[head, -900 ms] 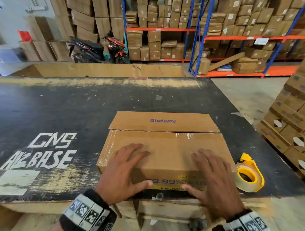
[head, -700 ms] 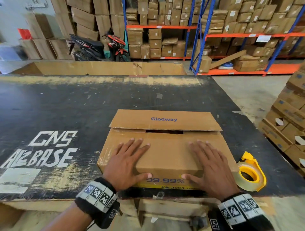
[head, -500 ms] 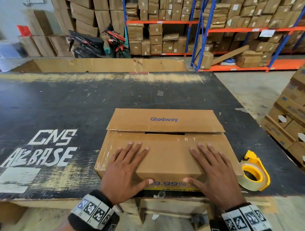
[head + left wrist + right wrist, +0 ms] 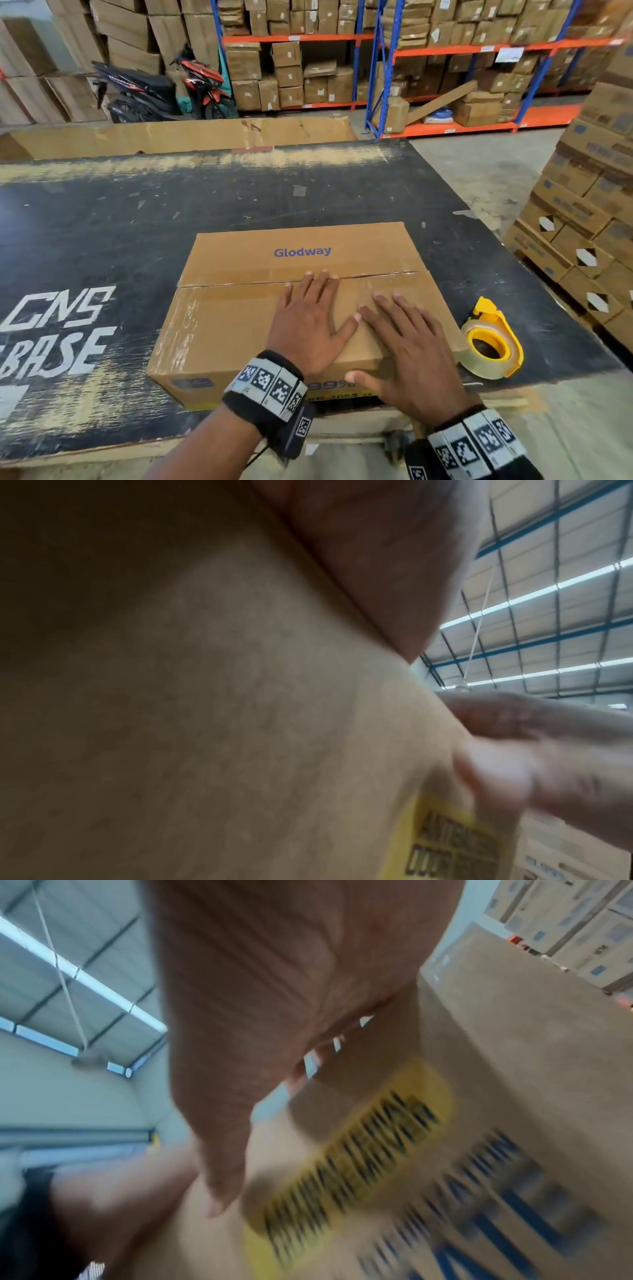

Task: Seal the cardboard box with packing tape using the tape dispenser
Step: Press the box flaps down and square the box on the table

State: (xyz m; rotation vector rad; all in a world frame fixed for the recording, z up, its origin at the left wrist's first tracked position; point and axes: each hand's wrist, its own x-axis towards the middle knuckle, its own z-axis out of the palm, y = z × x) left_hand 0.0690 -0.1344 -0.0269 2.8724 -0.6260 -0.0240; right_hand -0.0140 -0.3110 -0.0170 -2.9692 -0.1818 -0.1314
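A brown cardboard box (image 4: 239, 318) marked "Glodway" lies on the black table (image 4: 102, 222) near its front edge, both top flaps down and meeting at a seam. My left hand (image 4: 310, 318) lies flat on the near flap, fingertips at the seam. My right hand (image 4: 407, 349) presses flat beside it on the box's right part, thumb over the front edge. A yellow tape dispenser (image 4: 493, 339) with a clear roll sits on the table just right of the box, untouched. The left wrist view shows the box (image 4: 205, 696) side close up; the right wrist view shows my palm (image 4: 274, 988) over the box label (image 4: 342, 1164).
Stacked cartons (image 4: 589, 212) stand on the floor to the right of the table. A long open carton (image 4: 171, 137) lies behind the table's far edge. Shelving racks (image 4: 376, 68) full of boxes and a parked motorbike (image 4: 161, 89) fill the background.
The far flap has come down and the gap at the seam has shut. My left hand slid right and forward to the middle of the seam; my right hand moved in beside it.
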